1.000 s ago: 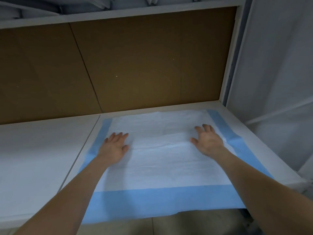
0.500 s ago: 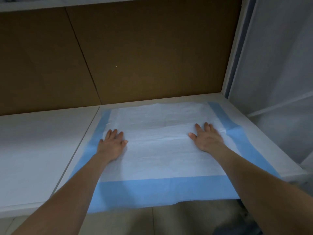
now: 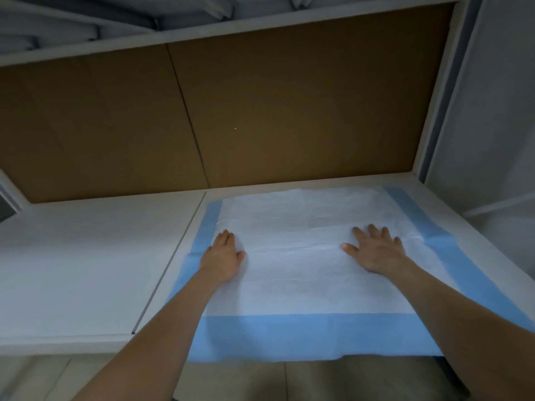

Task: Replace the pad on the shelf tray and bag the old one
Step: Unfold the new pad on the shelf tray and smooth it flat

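1. One white absorbent pad with a blue plastic border (image 3: 312, 273) lay flat, white face up, on the right-hand white shelf tray (image 3: 480, 250).
2. Its edges ran square with the tray; the broad blue front band hung over the shelf's front lip, towards the person. The wide-angle view left it unclear which way its long axis ran.
3. Two bare hands pressed on it, well apart: the left hand (image 3: 221, 260) near the left blue strip, the right hand (image 3: 376, 250) right of centre, both palm down with straight fingers.
4. A second white tray (image 3: 86, 256) lay beside it, left.
5. Two brown back panels (image 3: 304, 111) stood behind.
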A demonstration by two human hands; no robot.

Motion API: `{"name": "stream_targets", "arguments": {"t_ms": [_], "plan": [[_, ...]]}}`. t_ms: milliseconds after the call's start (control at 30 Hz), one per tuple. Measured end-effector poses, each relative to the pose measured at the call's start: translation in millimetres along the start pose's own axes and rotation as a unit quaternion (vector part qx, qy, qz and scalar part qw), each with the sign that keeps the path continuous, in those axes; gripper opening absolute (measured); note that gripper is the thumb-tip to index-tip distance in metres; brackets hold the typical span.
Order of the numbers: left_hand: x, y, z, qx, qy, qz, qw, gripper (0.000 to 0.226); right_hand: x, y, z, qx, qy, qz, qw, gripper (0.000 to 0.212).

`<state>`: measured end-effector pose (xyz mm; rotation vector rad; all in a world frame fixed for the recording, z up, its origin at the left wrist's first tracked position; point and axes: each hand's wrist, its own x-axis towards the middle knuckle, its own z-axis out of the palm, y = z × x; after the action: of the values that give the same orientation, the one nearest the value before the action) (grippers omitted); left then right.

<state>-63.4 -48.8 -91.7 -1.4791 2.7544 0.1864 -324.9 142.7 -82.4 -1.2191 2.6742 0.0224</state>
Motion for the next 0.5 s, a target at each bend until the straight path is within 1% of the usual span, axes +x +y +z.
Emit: {"name": "stream_targets", "arguments": {"t_ms": [67, 167, 300, 400, 500], "plan": [[6.8, -2.6, -8.4, -0.043, 0.025, -0.020, 0.999, 0.062, 2.8, -18.5, -8.3, 0.011, 0.030, 0.005, 0.999, 0.067], [20.8, -4.5, -19.5, -0.076, 0.062, -0.030, 0.995, 0.052, 11.5, -65.1, -20.2, 0.052, 0.043, -0.052, 0.996, 0.061], [47.2, -6.2, -26.5, -0.100, 0.084, -0.035, 0.991, 0.046, 28.7, -127.3, -20.6, 0.077, 0.033, -0.109, 0.990, 0.057], [68.9, -4.0, -28.0, -0.108, 0.080, -0.051, 0.990, 0.043, 42.3, -156.2, -16.0, 0.073, 0.019, -0.123, 0.989, 0.055], [88.0, -3.5, -23.6, -0.103, 0.052, -0.066, 0.991, 0.045, 52.2, -169.3, -11.3, 0.071, 0.009, -0.119, 0.990, 0.053]]}}
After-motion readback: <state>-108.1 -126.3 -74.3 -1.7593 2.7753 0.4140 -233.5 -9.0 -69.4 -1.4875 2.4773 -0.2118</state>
